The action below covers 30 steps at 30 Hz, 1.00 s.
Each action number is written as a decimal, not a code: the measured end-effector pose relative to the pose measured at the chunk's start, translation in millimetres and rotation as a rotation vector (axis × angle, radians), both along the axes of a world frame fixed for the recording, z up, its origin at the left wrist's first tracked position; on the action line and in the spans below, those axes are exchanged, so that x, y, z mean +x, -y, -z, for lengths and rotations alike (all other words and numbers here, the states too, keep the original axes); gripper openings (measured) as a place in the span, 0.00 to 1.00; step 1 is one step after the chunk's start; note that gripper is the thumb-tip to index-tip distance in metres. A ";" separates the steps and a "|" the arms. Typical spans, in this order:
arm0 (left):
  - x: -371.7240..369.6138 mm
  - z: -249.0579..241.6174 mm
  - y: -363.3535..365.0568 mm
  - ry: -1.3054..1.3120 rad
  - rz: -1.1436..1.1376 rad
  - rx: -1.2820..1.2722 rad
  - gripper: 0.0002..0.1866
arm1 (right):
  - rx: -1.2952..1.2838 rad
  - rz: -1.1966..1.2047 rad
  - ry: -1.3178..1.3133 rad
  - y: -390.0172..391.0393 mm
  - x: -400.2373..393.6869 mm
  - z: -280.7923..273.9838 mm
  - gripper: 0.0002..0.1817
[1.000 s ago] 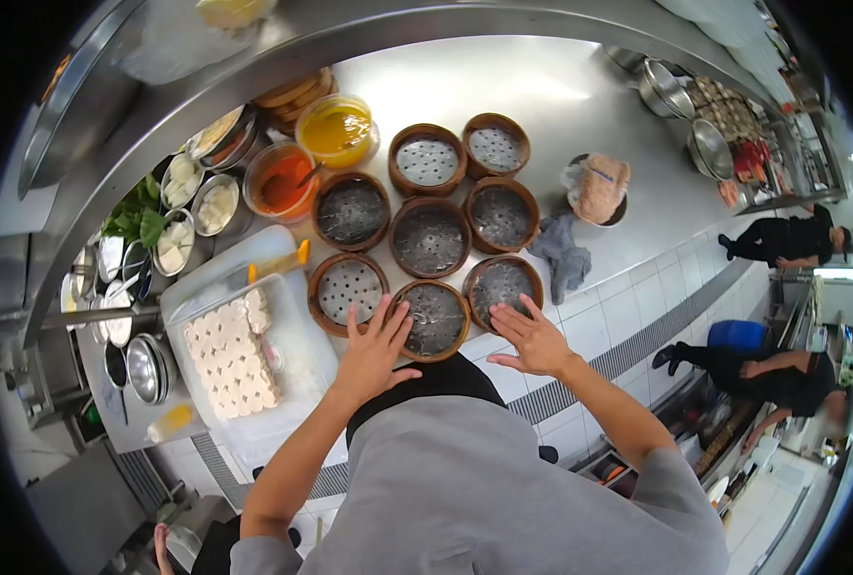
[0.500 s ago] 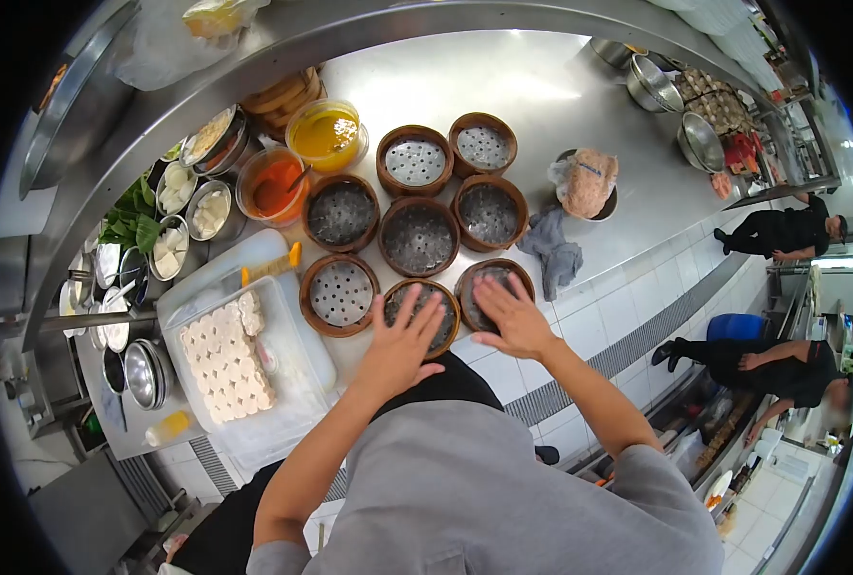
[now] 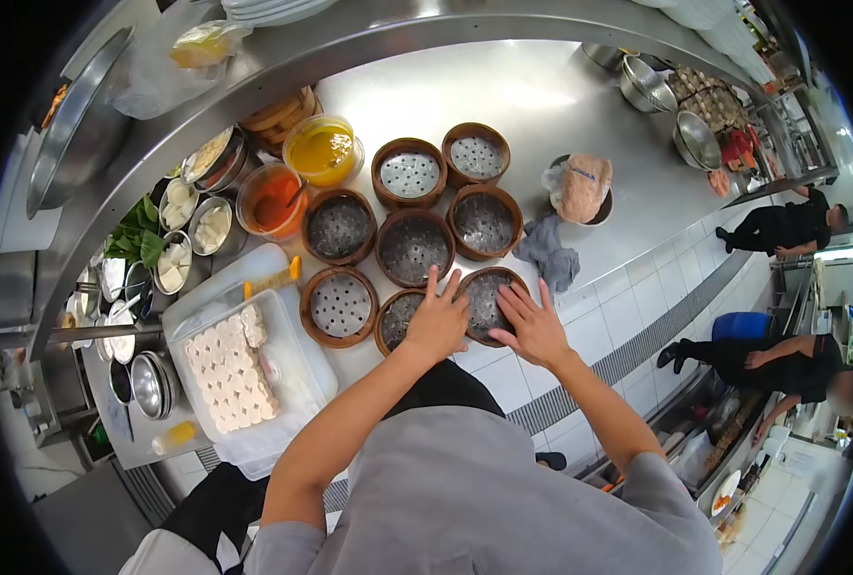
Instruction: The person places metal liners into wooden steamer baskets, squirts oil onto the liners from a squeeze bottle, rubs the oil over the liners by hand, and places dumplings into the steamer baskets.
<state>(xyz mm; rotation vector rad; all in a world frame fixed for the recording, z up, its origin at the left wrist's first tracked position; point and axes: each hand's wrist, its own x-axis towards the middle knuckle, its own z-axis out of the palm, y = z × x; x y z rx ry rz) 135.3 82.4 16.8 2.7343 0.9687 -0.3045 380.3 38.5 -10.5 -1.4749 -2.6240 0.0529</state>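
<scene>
Round brown bamboo steamer basket (image 3: 485, 305) sits upright, open side up, at the steel counter (image 3: 560, 105) front edge, rightmost of the near row; round, so no long axis. Left hand (image 3: 436, 321) and right hand (image 3: 534, 326) lie flat, fingers spread, flanking its rim. Since a second ago, both moved forward and closer together.

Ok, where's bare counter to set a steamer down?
Bare steel lies beyond the far steamers, up to the bowls at the far right, and right of the rag below the bagged bowl. Crowded: sauce tubs, the tray, and the near steamers under the left hand and right hand.
</scene>
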 end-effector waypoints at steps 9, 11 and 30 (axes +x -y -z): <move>-29.9 -3.4 11.9 0.374 -0.171 0.046 0.31 | 0.047 0.030 -0.229 -77.6 1.0 0.4 0.32; -41.5 -14.0 12.3 0.391 -0.224 0.064 0.29 | 0.153 0.094 -0.114 -108.5 -6.6 7.3 0.33; -127.7 14.2 79.9 0.290 -0.404 0.098 0.19 | -0.146 -0.501 -0.179 6.7 -107.8 0.6 0.37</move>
